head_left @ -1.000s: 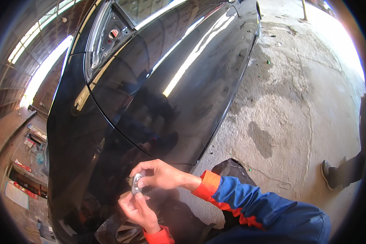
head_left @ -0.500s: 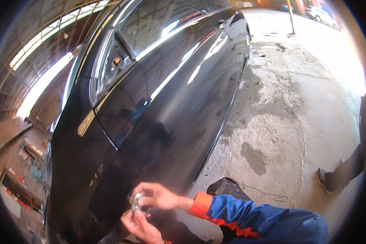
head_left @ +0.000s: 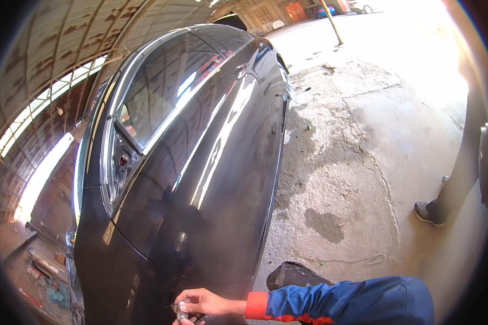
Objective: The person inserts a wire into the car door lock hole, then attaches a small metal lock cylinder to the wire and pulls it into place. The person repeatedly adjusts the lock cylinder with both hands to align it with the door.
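Low in the view, beside the black car's side panel, my right hand pinches a small clear, shiny, rounded piece between thumb and fingers. Its exact kind is too small to make out. Fingertips of my left hand reach up from the bottom edge and grip the lower end of the same piece. The rest of that hand is cut off by the frame. The glossy car door stretches away in front of both hands.
A triangular opening with exposed parts sits at the car window's front corner. Behind my right sleeve is a dark shoe or knee. Another person's leg stands at right on the stained concrete. Tools and boxes lie at left.
The view has tilted up and shifted, so more of the car shows and my hands sit lower. My left hand has mostly dropped out of the frame. The clear piece remains held.
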A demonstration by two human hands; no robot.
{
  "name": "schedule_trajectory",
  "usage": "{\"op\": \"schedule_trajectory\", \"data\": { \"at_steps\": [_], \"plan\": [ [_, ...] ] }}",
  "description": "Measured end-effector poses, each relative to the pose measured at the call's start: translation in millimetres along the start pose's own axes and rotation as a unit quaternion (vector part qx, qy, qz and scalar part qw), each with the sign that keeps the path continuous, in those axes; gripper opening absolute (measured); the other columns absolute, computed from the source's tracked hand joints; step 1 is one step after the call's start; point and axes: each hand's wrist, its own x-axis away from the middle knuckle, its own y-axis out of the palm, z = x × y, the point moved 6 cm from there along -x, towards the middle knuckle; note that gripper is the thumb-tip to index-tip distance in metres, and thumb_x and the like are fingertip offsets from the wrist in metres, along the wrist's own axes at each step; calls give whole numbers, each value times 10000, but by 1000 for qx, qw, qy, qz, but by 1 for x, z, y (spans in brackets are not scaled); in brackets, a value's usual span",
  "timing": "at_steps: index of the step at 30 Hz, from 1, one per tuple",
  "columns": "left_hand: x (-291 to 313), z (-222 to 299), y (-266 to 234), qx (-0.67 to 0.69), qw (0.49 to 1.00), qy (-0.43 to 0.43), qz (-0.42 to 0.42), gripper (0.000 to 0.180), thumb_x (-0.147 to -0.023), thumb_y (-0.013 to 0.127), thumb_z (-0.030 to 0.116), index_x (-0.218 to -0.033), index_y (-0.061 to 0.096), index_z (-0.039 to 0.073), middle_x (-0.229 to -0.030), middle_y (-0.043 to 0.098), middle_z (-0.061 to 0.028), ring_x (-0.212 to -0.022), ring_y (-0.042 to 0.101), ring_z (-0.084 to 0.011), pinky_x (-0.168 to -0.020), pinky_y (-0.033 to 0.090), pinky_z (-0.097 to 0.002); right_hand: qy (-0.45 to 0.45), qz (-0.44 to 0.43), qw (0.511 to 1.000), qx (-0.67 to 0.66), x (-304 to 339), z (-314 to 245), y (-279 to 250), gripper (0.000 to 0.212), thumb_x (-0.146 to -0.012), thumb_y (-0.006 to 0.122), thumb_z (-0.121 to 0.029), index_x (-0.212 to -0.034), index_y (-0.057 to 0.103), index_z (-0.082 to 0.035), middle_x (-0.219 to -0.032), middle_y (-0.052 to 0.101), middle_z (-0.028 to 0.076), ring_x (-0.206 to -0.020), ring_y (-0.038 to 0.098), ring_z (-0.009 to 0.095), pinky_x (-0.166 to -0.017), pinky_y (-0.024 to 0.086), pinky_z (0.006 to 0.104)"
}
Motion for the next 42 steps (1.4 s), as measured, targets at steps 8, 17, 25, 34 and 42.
{"op": "schedule_trajectory", "data": {
  "at_steps": [8,17,25,34,42],
  "plan": [
    [2,8,5,-5,999,47,11,406,-1061,724,295,-1242,644,-60,-1165,738,-169,-974,711,-232,-809,612,-334,-16,33,999,34,0,23,-12,235,-1131,613,-227,-1294,660,-64,-1035,707,2,-813,587,54,-661,511,233],
    [-7,4,8,-78,991,110,-1,439,-1076,694,311,-1270,617,-75,-1163,731,-188,-958,706,-239,-819,609,-342,5,4,1000,2,-6,30,-23,242,-1126,606,-211,-1303,685,-64,-1017,679,-17,-740,532,48,-632,496,218],
    [-13,0,11,-84,991,109,5,416,-1088,677,340,-1245,616,-41,-1067,703,-137,-844,636,-177,-730,549,-304,22,3,1000,-19,5,6,-27,247,-1102,648,-221,-1287,719,-73,-1050,725,-8,-801,606,78,-703,549,248],
    [-10,17,13,-122,990,65,0,430,-1067,717,303,-1279,617,-57,-911,654,-93,-793,589,-156,-710,501,-300,3,1,1000,9,1,0,-24,213,-1088,610,-65,-1222,773,-37,-995,742,-11,-748,579,42,-675,515,220],
    [-22,42,13,-157,979,19,-129,373,-1056,713,197,-1314,669,-69,-1161,736,-109,-838,605,-128,-747,499,-271,-45,16,994,103,2,-32,-22,181,-1008,699,-19,-1137,824,-38,-1021,720,63,-947,650,162,-854,547,341]
  ]
}}
